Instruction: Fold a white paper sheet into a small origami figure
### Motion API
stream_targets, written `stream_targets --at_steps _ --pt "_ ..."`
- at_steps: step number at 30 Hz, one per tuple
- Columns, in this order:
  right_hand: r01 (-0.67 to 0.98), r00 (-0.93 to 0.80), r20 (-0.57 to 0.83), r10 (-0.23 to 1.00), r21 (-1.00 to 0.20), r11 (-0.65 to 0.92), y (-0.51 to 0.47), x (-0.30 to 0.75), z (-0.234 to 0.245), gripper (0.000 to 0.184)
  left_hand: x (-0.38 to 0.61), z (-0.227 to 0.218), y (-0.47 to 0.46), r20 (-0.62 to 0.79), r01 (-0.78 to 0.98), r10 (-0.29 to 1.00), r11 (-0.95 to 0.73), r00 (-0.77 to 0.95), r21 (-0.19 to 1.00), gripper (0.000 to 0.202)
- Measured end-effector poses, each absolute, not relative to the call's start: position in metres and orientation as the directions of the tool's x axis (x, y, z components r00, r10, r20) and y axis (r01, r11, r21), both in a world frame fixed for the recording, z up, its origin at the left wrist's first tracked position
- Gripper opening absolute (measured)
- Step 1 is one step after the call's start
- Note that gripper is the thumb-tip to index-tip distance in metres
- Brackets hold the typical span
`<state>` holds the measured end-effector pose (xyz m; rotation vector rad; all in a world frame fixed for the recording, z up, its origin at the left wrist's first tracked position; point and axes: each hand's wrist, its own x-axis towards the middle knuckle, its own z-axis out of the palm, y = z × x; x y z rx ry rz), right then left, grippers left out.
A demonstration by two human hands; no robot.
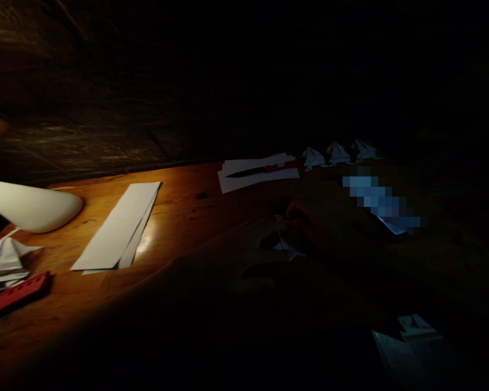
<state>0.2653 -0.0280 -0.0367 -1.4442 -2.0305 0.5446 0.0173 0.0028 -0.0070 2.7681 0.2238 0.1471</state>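
Most of the scene is very dark. My right hand lies in shadow at the middle of the wooden table, its fingers curled onto a small folded paper. My left hand is only a dim shape just in front of that paper, and its fingers cannot be made out. Beyond the hands lie white sheets with a red-handled knife on top. Three folded paper figures stand in a row at the back right.
A white lamp head lights the table's left side. Long white paper strips lie there, with more folded paper and a red ruler at the left edge. A blurred blue object sits at the right, and papers at the front right.
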Motion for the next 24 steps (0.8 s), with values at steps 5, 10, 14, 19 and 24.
stream_targets --at_steps 5,10,14,19,24 --pt "0.678 -0.248 0.247 0.937 -0.646 0.35 -0.0287 0.269 -0.042 0.008 0.0173 -0.0058 0.0024 0.071 0.136 0.172 -0.924 0.983 0.358 0.042" --pt "0.686 -0.272 0.246 0.931 -0.629 0.366 -0.0298 0.267 -0.0387 0.008 0.0169 -0.0031 -0.0005 0.063 0.141 0.175 -0.923 0.983 0.357 0.045" --pt "0.692 -0.253 0.254 0.934 -0.627 0.358 -0.03 0.2643 -0.0355 0.008 0.0146 -0.0043 -0.0021 0.057 0.159 0.192 -0.921 0.98 0.357 0.048" --pt "0.669 -0.265 0.233 0.936 -0.655 0.353 -0.0279 0.2652 -0.0373 0.011 0.0133 -0.01 0.0007 0.05 0.168 0.199 -0.917 0.979 0.361 0.058" --pt "0.678 -0.257 0.237 0.937 -0.647 0.35 -0.0272 0.2668 -0.0403 0.017 0.0174 -0.01 0.0023 0.039 0.154 0.178 -0.926 0.983 0.344 0.047"
